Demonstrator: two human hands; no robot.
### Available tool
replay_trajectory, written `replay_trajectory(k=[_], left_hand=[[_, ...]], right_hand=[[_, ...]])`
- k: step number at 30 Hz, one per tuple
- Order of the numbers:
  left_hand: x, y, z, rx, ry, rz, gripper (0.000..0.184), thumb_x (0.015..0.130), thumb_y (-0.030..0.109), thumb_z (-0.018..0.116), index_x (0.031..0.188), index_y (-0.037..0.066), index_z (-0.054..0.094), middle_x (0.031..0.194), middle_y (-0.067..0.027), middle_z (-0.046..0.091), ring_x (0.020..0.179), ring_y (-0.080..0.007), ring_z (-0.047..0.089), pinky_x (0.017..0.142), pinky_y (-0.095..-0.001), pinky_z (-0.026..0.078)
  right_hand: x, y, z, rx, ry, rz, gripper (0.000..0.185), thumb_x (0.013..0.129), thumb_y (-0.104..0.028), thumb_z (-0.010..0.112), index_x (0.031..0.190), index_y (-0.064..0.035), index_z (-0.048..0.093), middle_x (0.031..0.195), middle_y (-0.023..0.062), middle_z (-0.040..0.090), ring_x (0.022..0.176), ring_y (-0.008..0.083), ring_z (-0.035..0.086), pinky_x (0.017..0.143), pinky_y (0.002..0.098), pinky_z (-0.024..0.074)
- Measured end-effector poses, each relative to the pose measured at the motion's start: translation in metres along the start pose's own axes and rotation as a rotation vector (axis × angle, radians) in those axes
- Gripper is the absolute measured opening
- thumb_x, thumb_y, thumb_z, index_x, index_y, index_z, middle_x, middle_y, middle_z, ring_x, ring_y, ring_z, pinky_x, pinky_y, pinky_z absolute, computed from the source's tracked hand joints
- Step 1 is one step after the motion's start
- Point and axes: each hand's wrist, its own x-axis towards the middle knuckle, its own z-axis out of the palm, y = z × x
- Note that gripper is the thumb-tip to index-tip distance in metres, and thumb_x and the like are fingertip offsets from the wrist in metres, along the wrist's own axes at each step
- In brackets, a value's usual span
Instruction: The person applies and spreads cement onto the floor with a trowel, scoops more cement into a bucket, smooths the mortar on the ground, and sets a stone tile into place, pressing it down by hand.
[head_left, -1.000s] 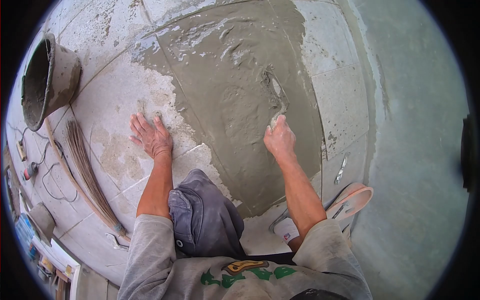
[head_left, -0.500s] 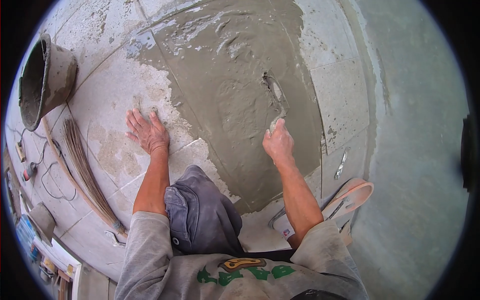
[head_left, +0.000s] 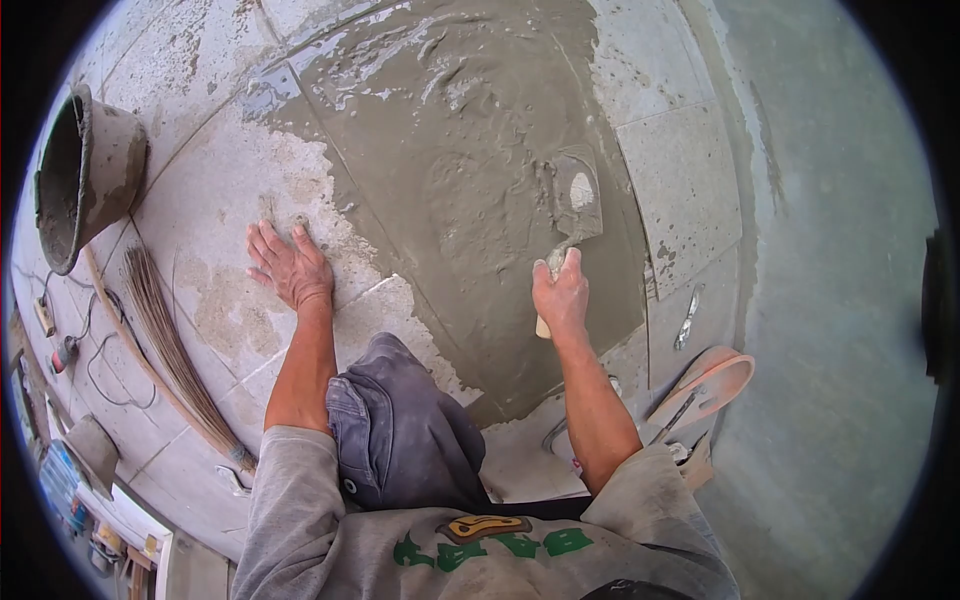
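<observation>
My right hand [head_left: 561, 296] is wrapped round the handle of a trowel [head_left: 580, 192]. Its blade lies flat on wet grey cement [head_left: 470, 250] spread over the tiles, and some of the cement coats the metal. My left hand [head_left: 292, 268] rests palm down with fingers spread on a pale floor tile [head_left: 230, 180], left of the cement's ragged edge. Nothing is in that hand.
A cement-smeared bucket [head_left: 112, 165] lies tipped at the upper left. Below it are a stick broom [head_left: 175, 340] and a cable [head_left: 105, 370]. On the right, an orange-rimmed container [head_left: 715, 385] holds a tool, with a small metallic piece [head_left: 688, 318] above it.
The trowel has turned from an edge-up tilt to flat and shifted right and slightly down. My left hand stays on the tile.
</observation>
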Motion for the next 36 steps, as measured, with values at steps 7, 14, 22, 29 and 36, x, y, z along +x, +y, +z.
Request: replay_trajectory(k=[7,14,22,29,36], left_hand=[[0.002,0.002,-0.001,0.005,0.002,0.019,0.063,0.097,0.048,0.038,0.146,0.01,0.028,0.156,-0.0086,0.02,0.145,-0.025,0.012,0.116,-0.0541,0.005],[-0.001,0.003,-0.001,0.007,0.013,0.027,0.062,0.097,0.046,0.038,0.146,0.009,0.028,0.156,-0.0098,0.021,0.145,-0.0251,0.013,0.115,-0.0548,0.005],[-0.003,0.005,-0.004,0.009,-0.014,0.007,0.062,0.097,0.048,0.037,0.146,0.011,0.027,0.157,-0.0087,0.018,0.146,-0.0243,0.011,0.116,-0.0533,0.004],[-0.002,0.001,0.0,0.002,0.002,0.034,0.063,0.097,0.047,0.037,0.146,0.009,0.027,0.156,-0.0099,0.02,0.146,-0.0253,0.011,0.116,-0.0536,0.004],[-0.003,0.002,-0.001,0.003,0.015,0.041,0.064,0.097,0.048,0.036,0.146,0.009,0.026,0.155,-0.0112,0.02,0.145,-0.0262,0.013,0.116,-0.0541,0.004]], right_hand=[[0.068,-0.075,0.082,0.539,0.116,-0.185,0.036,0.083,-0.031,0.06,0.088,0.0035,0.053,0.071,0.0154,0.064,0.066,0.0259,0.064,0.063,0.0397,0.0508],[0.052,-0.101,0.107,0.832,0.036,0.157,0.047,0.088,-0.037,0.053,0.103,0.008,0.047,0.092,0.0301,0.061,0.087,0.043,0.062,0.077,0.0486,0.0503],[-0.047,-0.068,0.078,1.16,0.102,0.421,0.027,0.089,-0.025,0.054,0.096,-0.0012,0.043,0.07,0.0107,0.053,0.048,0.0197,0.054,0.042,0.0339,0.0463],[0.086,-0.144,0.11,1.041,0.019,-0.014,0.034,0.089,-0.031,0.056,0.093,0.0017,0.048,0.067,0.0122,0.058,0.051,0.0215,0.06,0.046,0.0345,0.0502],[0.035,-0.052,0.08,1.046,0.097,0.268,0.035,0.09,-0.032,0.054,0.093,0.0028,0.047,0.07,0.0125,0.058,0.049,0.0222,0.059,0.044,0.0351,0.049]])
